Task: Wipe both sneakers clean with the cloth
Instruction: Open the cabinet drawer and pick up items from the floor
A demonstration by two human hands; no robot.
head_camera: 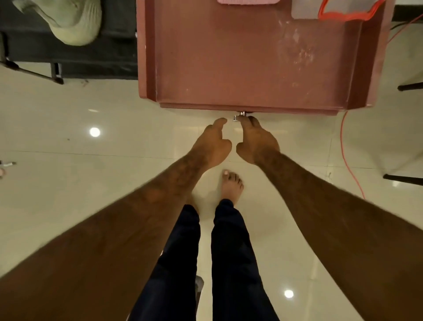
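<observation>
Head view, looking straight down. Left hand [211,144] loose, fingers half curled, holding nothing, just short of the table edge. Right hand [257,142] close beside it, fingertips hooked on one small metal knob [238,117] under the near rim of one red-brown table [229,68] with raised sides, tray-like. At its far end, cut by the frame: one pink cloth [248,1] and one grey sheet [302,10] under a looped orange cord [343,19]. Far left, well apart, one pale green sneaker [75,23] on a dark mat [91,57].
</observation>
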